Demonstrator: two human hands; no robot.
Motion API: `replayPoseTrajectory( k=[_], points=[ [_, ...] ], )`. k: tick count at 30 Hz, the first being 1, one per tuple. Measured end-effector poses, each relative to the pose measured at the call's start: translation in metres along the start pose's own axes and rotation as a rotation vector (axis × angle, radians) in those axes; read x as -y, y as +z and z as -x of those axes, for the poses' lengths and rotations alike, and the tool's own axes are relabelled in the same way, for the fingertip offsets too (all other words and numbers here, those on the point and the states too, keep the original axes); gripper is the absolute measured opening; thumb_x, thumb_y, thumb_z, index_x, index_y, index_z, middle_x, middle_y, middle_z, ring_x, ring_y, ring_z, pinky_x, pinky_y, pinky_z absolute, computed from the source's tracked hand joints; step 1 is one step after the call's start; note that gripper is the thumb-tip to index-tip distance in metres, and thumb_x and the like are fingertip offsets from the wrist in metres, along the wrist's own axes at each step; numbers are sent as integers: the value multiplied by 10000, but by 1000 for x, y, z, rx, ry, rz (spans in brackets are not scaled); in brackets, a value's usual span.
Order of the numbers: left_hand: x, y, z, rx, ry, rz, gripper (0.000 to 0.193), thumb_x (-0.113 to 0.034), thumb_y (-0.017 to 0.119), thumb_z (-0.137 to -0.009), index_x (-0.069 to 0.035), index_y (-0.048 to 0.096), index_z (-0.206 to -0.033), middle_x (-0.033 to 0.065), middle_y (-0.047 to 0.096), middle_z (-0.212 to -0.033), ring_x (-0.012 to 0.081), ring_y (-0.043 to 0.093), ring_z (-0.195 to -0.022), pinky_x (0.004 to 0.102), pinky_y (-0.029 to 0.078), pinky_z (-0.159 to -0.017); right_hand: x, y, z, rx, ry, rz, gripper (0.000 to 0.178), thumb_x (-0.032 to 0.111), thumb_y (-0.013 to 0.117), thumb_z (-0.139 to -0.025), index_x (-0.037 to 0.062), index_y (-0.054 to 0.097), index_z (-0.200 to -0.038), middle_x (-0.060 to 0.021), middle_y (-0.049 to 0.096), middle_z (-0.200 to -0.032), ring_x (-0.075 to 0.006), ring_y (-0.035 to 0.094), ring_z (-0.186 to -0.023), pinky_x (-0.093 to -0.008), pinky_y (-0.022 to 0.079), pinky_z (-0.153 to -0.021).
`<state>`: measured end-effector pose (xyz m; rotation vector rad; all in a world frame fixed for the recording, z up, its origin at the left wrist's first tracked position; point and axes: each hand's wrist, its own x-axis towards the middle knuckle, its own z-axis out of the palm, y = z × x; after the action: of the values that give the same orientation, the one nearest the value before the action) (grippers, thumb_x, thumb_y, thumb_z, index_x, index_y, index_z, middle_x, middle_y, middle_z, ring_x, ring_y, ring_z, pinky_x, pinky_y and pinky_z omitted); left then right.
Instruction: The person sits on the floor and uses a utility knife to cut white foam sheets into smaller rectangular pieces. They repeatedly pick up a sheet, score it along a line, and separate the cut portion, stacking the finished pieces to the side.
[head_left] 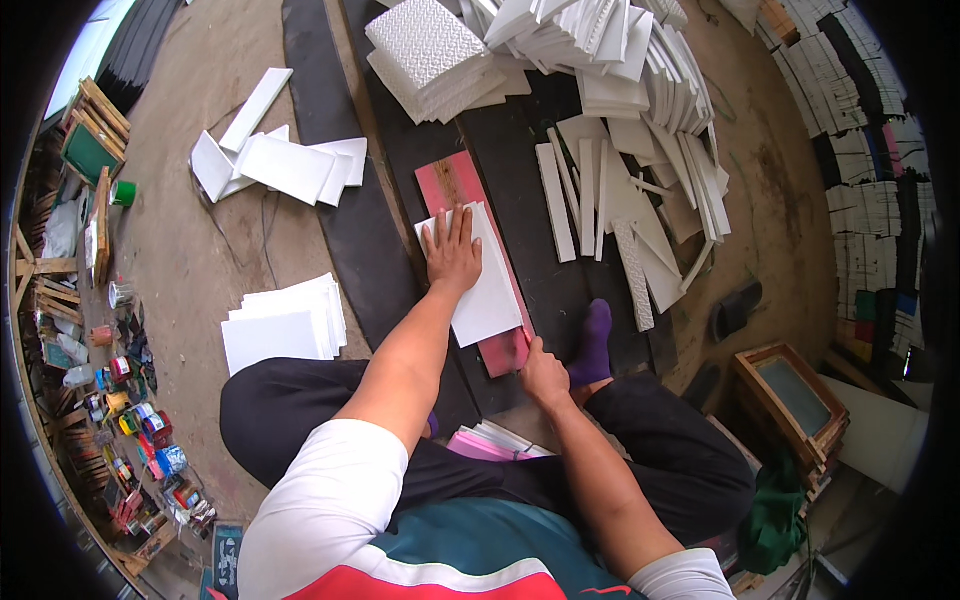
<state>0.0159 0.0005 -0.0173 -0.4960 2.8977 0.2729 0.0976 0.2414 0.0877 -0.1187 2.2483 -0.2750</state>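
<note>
My left hand (453, 258) lies flat, fingers stretched, on a white rectangular foam-like sheet (487, 305). Beneath that sheet is a longer pink board (440, 182), worn to brown at its far end and showing along the right and near edges. My right hand (546, 376) is closed at the near right corner of the sheet, around a slim red-handled tool (522, 345). The tool's tip is too small to make out, so its kind stays unclear.
White sheets (270, 340) are stacked at the left, with offcuts (290, 168) beyond. Textured white slabs (425, 50) and narrow strips (555, 200) lie ahead and right. A wooden frame (795, 400) stands at right; paint cans (150, 425) line the left. My purple-socked foot (590, 340) is near my right hand.
</note>
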Motion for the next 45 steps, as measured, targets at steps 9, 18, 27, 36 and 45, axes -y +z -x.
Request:
replayPoseTrajectory(
  k=[9, 18, 27, 36, 45],
  points=[
    [-2, 3, -1, 12, -12, -22, 677, -408, 307, -1101, -152, 115, -1698, 24, 48, -1776, 333, 42, -1625, 612, 20, -1282, -21, -22, 0, 14, 4, 3, 287, 137, 511, -963, 6, 473, -1215, -363, 713, -1027, -532, 701, -1021, -620, 540, -901],
    [-3, -3, 1, 22, -13, -23, 690, -418, 311, -1094, -140, 117, -1696, 18, 62, -1776, 334, 61, -1624, 615, 21, -1282, 44, -46, -79, -282, -364, -188, 319, 158, 492, -1031, -4, 442, -1301, -377, 684, -944, -580, 659, -926, -665, 496, -829],
    [-1, -6, -4, 106, -38, 52, 695, -422, 352, -1087, -159, 136, -1693, 13, 58, -1775, 326, 38, -1627, 614, 13, -1282, 124, -81, -138, -211, -299, -171, 506, 186, 478, -1040, 64, 365, -1518, -373, 696, -1028, -560, 676, -976, -649, 510, -874],
    [-1, -6, -6, 148, -34, 36, 739, -446, 398, -1078, -167, 107, -1697, 4, 28, -1777, 328, 13, -1628, 619, -3, -1280, 122, -75, -155, -199, -348, -73, 693, 281, 536, -1033, 234, 232, -1655, -340, 714, -982, -536, 694, -930, -636, 535, -830],
    [0, -4, -5, 141, -34, 39, 754, -447, 404, -1073, -168, 90, -1699, 1, 25, -1777, 328, -1, -1628, 620, -6, -1280, 131, -86, -146, -206, -346, -27, 694, 187, 543, -986, 200, 296, -1635, -314, 733, -999, -512, 718, -948, -619, 560, -849]
  ],
)
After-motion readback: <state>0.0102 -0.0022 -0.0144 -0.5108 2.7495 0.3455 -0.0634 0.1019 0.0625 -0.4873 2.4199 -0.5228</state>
